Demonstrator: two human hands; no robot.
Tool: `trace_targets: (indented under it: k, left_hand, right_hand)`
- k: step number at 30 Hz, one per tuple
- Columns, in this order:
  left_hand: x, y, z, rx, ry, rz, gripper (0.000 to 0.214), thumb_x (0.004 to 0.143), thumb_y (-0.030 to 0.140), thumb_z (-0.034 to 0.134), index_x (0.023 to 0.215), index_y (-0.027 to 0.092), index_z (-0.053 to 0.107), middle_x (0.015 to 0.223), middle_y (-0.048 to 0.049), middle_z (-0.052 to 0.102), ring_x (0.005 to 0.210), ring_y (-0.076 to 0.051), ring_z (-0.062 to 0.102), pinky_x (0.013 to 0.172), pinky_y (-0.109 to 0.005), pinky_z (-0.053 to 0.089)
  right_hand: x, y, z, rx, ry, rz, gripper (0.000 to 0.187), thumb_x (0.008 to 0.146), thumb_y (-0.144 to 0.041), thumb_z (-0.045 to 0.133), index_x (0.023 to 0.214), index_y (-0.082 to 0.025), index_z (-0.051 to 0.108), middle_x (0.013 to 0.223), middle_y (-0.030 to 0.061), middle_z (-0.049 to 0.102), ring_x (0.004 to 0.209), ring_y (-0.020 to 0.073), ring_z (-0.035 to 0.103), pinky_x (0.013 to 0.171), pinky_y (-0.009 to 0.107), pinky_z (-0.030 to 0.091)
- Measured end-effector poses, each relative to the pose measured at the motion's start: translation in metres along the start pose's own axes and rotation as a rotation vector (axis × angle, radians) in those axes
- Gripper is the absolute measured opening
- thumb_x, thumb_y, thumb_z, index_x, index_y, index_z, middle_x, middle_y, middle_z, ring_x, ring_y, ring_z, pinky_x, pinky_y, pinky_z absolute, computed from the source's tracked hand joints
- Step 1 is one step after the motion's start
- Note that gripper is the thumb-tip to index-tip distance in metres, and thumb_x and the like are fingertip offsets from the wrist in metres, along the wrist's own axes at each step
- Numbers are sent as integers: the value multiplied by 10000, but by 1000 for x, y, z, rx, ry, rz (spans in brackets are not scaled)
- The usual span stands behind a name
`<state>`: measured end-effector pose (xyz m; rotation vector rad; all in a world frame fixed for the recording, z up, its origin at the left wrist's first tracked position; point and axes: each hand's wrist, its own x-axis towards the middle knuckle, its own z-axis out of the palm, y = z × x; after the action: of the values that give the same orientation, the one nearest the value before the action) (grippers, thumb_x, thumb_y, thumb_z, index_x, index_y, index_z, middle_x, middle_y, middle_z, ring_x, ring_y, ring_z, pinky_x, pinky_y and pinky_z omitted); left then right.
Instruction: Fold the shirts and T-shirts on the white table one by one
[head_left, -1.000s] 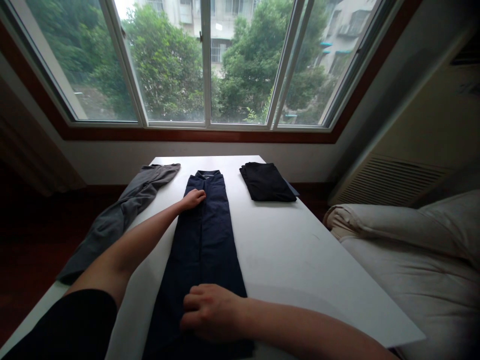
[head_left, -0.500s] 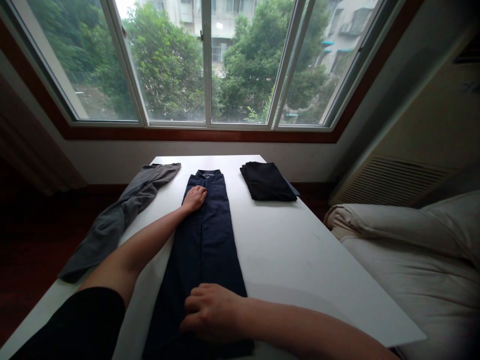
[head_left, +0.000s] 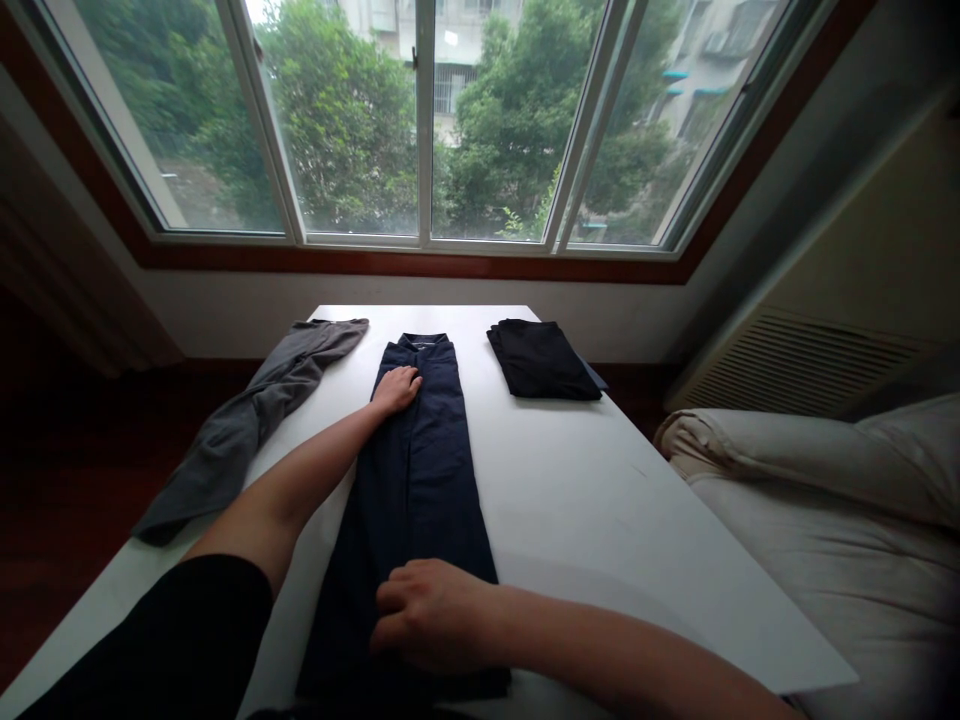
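Note:
Dark navy trousers (head_left: 416,470) lie folded lengthwise down the middle of a white table (head_left: 600,500), waistband toward the window. My left hand (head_left: 397,388) rests flat on the trousers near the waistband, fingers stretched out. My right hand (head_left: 431,615) presses on the leg end near the front edge, its fingers curled down onto the cloth.
A grey garment (head_left: 255,420) lies along the table's left side and hangs off its edge. A folded black garment (head_left: 541,360) sits at the far right. A bed with pale bedding (head_left: 825,520) stands close on the right. A big window (head_left: 427,120) is behind the table.
My left hand has slid a little farther up the trousers toward the waistband. My right hand has stayed in place on the leg end. The view shifted slightly.

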<state>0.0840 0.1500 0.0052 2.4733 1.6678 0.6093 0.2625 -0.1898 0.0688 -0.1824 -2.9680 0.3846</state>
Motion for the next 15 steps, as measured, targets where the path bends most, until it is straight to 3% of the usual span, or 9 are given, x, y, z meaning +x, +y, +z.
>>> trace_targets:
  k: [7, 10, 13, 15]
  left_hand:
    - [14, -8, 1, 9, -32, -77, 482, 1036, 463, 448, 1380, 166, 609, 1513, -175, 556, 1418, -305, 485, 1178, -420, 324]
    - [26, -12, 4, 9, -71, -112, 534, 1021, 480, 471, 1423, 144, 577, 1575, -202, 486, 1472, -330, 426, 1194, -459, 302]
    - [35, -13, 9, 14, -79, -141, 574, 1028, 507, 445, 1474, 155, 531, 1636, -208, 398, 1522, -343, 351, 1212, -502, 269]
    - [40, -13, 12, 14, -60, -176, 606, 1037, 524, 409, 1511, 156, 489, 1674, -217, 320, 1552, -359, 287, 1223, -538, 237]
  right_hand:
    - [-7, -1, -8, 107, -56, 28, 228, 963, -234, 575, 1125, -224, 735, 969, 12, 690, 844, 148, 622, 701, 245, 454]
    - [-4, 0, -7, 140, -12, 33, 221, 993, -293, 564, 1114, -222, 735, 986, 18, 706, 887, 151, 633, 772, 250, 474]
    - [-1, 5, -7, 52, 91, 138, 286, 1023, -406, 567, 1196, -235, 716, 1229, 70, 696, 1134, 217, 613, 972, 343, 471]
    - [-4, 8, -9, 12, 125, 216, 441, 1042, -508, 540, 1389, -249, 622, 1497, 113, 559, 1380, 274, 486, 1123, 435, 398]
